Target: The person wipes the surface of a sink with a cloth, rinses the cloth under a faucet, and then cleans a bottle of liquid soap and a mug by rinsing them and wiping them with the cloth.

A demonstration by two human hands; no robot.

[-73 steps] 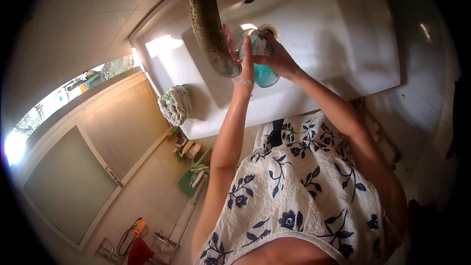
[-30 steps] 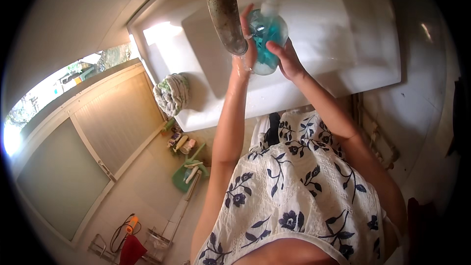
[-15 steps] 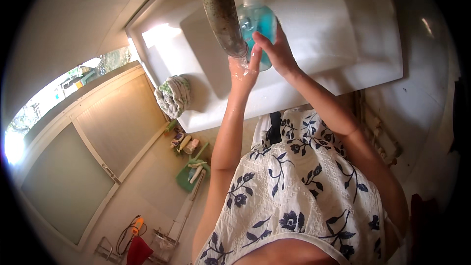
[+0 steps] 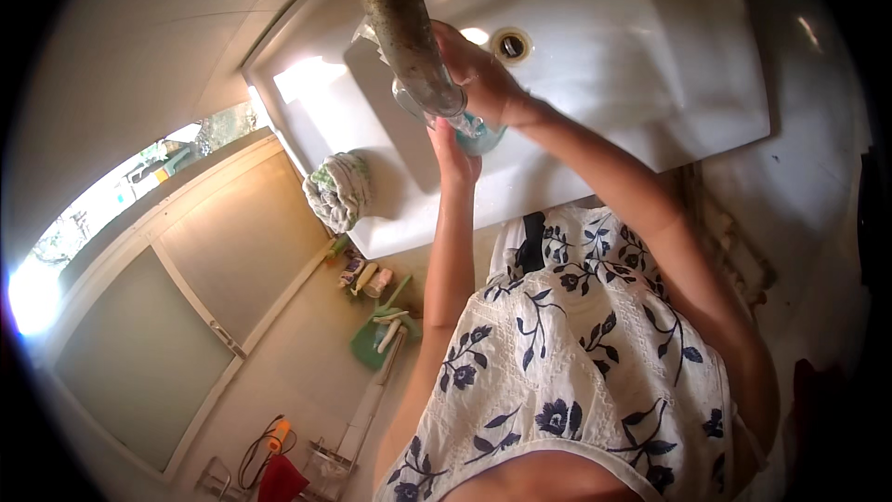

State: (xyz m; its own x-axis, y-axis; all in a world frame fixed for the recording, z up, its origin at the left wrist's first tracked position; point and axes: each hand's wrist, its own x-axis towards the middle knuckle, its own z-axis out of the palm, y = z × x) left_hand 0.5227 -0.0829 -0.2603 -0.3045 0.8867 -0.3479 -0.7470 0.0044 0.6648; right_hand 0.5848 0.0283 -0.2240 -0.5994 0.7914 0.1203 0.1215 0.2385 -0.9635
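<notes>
Under the mouth of a worn metal faucet (image 4: 404,28), a clear pump bottle with teal liquid (image 4: 481,141) lies tilted between my two hands, its base toward me. My left hand (image 4: 453,156) is closed around its near left side, partly hidden by the spout. Across its upper right side wraps my right hand (image 4: 483,79), fingers bent behind the faucet. Water from the spout runs onto the bottle. Much of the bottle's middle is hidden by the faucet and my hands.
The white sink (image 4: 613,65) surrounds my hands, with a round drain (image 4: 511,46) beyond them. A rolled green-and-white cloth (image 4: 337,191) rests on its left rim. On the floor at left stand a green dustpan (image 4: 373,339) and a red item (image 4: 282,479), near a sliding door (image 4: 144,353).
The bottle went from upright beside the spout to tilted beneath it, its top swinging left. My right hand moved left and up over it; the drain came into view.
</notes>
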